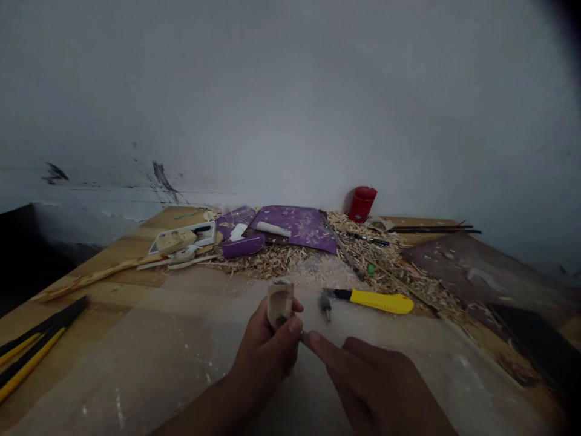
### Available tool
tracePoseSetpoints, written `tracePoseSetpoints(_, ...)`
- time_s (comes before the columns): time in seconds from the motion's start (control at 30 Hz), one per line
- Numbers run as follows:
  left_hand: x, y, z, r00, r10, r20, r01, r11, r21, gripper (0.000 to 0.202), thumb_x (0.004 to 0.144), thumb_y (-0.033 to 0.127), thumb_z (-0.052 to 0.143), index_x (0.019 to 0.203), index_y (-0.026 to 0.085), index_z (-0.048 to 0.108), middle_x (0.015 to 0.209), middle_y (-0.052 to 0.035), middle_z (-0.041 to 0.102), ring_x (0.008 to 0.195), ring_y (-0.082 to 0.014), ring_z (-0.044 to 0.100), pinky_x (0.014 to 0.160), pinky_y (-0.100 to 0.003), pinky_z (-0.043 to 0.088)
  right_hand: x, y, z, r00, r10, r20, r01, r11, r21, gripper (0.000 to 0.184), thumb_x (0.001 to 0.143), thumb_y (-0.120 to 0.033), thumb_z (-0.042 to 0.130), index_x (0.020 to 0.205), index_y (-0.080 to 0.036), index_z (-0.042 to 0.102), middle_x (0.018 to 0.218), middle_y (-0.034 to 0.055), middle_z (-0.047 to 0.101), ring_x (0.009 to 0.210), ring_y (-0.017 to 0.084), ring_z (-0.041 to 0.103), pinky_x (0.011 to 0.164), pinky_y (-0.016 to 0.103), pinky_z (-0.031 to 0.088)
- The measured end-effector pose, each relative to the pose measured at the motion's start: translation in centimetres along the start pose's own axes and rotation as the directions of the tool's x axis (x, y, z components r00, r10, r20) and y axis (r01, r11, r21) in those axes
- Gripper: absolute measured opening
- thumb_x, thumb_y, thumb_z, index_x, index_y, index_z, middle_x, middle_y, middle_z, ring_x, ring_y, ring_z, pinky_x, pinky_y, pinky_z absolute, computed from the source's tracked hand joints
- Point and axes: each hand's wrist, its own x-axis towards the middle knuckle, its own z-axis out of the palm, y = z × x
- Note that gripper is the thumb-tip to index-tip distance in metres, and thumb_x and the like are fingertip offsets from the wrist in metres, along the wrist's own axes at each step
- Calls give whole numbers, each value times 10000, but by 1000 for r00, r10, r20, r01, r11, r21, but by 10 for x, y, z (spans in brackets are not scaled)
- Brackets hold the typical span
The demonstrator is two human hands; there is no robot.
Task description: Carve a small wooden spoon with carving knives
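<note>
My left hand (271, 342) is closed round a small pale block of carved wood (279, 300), held upright with a shallow hollow facing me. My right hand (370, 378) grips a slim carving tool (307, 340), its shaft passing by my left thumb. A dark tip shows against the lower part of the hollow; most of the tool's handle is hidden in my fingers. Just beyond my hands lie a yellow utility knife (381, 301) and a small dark metal piece (325, 304).
Wood shavings (281, 260) spread over the back of the table, around purple sheets (299, 227). A red canister (362, 204) stands by the wall. At left are a white tray (211, 232), a long stick (100, 277) and black-and-yellow tools (39, 345).
</note>
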Motion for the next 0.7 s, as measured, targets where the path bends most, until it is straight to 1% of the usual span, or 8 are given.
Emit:
tracePoseSetpoints(0.1, -3, -4, 1, 997, 26, -74, -21, 997, 73, 362, 710, 504, 587, 865, 206, 454, 454, 94, 411, 310, -41, 293, 306, -166, 232, -2, -2, 3, 999, -31, -17, 31, 999, -16, 521, 814, -81, 348, 1324, -189, 329, 641, 1, 567, 468, 150, 538, 415, 228, 375)
tracePoseSetpoints(0.23, -8, -8, 1, 981, 100, -164, -77, 987, 144, 334, 720, 502, 577, 858, 215, 477, 522, 62, 456, 342, -47, 317, 322, -184, 226, -3, -4, 7, 997, -54, -50, 54, 999, 0, 536, 810, -79, 354, 1334, -165, 286, 643, 6, 561, 478, 156, 531, 413, 232, 374)
tracePoseSetpoints(0.3, -10, -9, 2, 975, 126, -183, -95, 981, 167, 333, 727, 511, 566, 858, 219, 474, 542, 57, 464, 353, -49, 328, 327, -188, 233, -3, -5, 10, 996, -67, -62, 68, 998, 7, 526, 820, -91, 356, 1334, -153, 270, 650, 9, 558, 486, 160, 535, 418, 237, 383)
tracePoseSetpoints(0.37, -11, -9, 3, 973, 127, -190, -95, 980, 172, 341, 735, 525, 551, 865, 221, 468, 538, 61, 458, 352, -48, 329, 326, -186, 239, -3, -4, 13, 992, -92, -82, 93, 996, 10, 522, 831, -99, 349, 1341, -141, 246, 654, 12, 557, 488, 161, 537, 414, 238, 385)
tracePoseSetpoints(0.43, -11, -10, 4, 976, 116, -182, -88, 984, 155, 351, 747, 545, 523, 860, 219, 458, 508, 70, 439, 338, -44, 312, 322, -179, 238, -1, -5, 16, 991, -96, -96, 97, 995, 4, 519, 844, -104, 341, 1349, -137, 229, 659, 16, 561, 487, 161, 539, 413, 239, 390)
tracePoseSetpoints(0.5, -10, -9, 6, 981, 102, -167, -83, 990, 116, 369, 752, 569, 495, 849, 217, 441, 470, 84, 413, 326, -41, 295, 318, -168, 236, 2, -6, 19, 992, -75, -104, 76, 997, 10, 498, 857, -111, 335, 1345, -145, 242, 660, 16, 567, 486, 159, 542, 415, 238, 397)
tracePoseSetpoints(0.63, -5, -6, 6, 992, 57, -112, -51, 997, 55, 405, 746, 601, 470, 851, 215, 410, 391, 110, 375, 299, -43, 276, 304, -147, 226, 9, -9, 20, 988, -9, -157, 24, 995, 98, 418, 877, -123, 320, 1293, -160, 335, 683, 21, 588, 534, 155, 573, 460, 240, 430)
tracePoseSetpoints(0.7, -2, -4, 5, 998, 23, -66, -21, 999, 24, 402, 750, 594, 470, 864, 214, 407, 355, 122, 351, 278, -44, 248, 290, -146, 215, 11, -8, 17, 988, 58, -145, -33, 986, 165, 387, 887, -139, 334, 1268, -186, 380, 734, 29, 608, 598, 156, 596, 512, 246, 451)
